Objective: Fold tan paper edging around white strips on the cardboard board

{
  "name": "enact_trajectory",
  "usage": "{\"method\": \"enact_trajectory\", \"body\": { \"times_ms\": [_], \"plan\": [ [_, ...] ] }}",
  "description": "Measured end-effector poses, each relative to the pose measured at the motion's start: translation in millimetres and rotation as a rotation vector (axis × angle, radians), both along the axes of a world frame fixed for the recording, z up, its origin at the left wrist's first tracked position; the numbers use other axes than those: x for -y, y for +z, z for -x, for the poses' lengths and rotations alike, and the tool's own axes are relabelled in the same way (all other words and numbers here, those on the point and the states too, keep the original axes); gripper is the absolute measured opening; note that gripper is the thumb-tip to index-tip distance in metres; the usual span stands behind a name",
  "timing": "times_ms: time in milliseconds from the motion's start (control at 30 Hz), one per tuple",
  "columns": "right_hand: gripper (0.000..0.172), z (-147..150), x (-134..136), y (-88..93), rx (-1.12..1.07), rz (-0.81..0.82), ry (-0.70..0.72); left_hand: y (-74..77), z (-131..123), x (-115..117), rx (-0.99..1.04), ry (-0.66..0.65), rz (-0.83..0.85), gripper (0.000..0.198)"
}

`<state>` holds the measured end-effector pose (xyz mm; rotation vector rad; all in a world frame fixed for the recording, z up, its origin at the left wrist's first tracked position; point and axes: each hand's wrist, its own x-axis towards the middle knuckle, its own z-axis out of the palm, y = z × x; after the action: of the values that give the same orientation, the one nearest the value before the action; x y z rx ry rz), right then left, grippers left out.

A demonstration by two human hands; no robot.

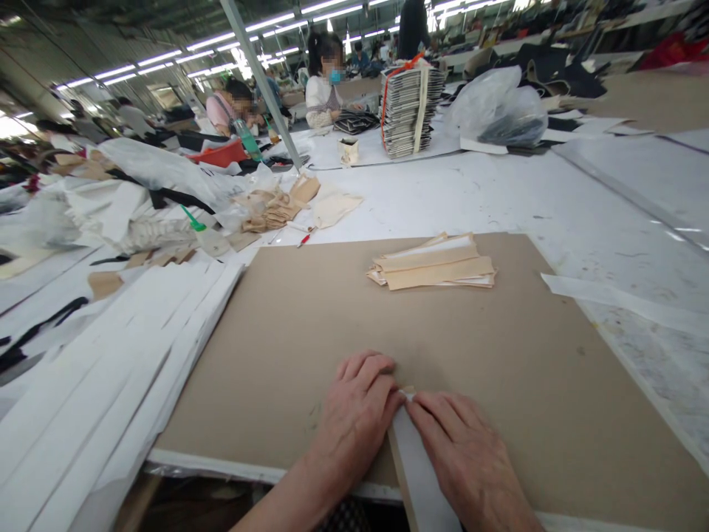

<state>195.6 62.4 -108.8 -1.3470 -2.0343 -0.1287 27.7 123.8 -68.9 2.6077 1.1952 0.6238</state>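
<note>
A long white strip with a tan edge (422, 473) runs from the middle of the brown board (288, 318) over its front edge. At its far end, my left hand (362, 406) pinches the strip's left side, fingers curled. My right hand (465, 451) lies along the right side, its fingers together and the tips pressed on the same end. Both sets of fingertips nearly touch there. Farther back on the board lies a small pile of tan and white strips (437, 262).
Long white strips (105, 391) are stacked on the left. Behind them are a green-capped bottle (207, 235), plastic bags and tan fabric pieces (277, 205). A tied stack (408, 111) and a filled plastic bag (495, 107) stand farther back. People sit beyond the table.
</note>
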Motion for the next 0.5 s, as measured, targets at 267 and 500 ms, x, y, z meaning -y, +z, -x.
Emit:
{"method": "enact_trajectory", "body": {
  "times_ms": [267, 500],
  "plan": [
    [0.042, 0.2, 1.4, -1.9, 0.001, -0.001, -0.002, 8.0, -2.4, -5.3, -0.045, 0.026, 0.097, 0.007],
    [0.032, 3.6, 0.0, 2.6, 0.06, -0.028, -0.033, 7.3, -7.9, -0.9, -0.172, -0.039, -0.086, 0.011]
  ]
}}
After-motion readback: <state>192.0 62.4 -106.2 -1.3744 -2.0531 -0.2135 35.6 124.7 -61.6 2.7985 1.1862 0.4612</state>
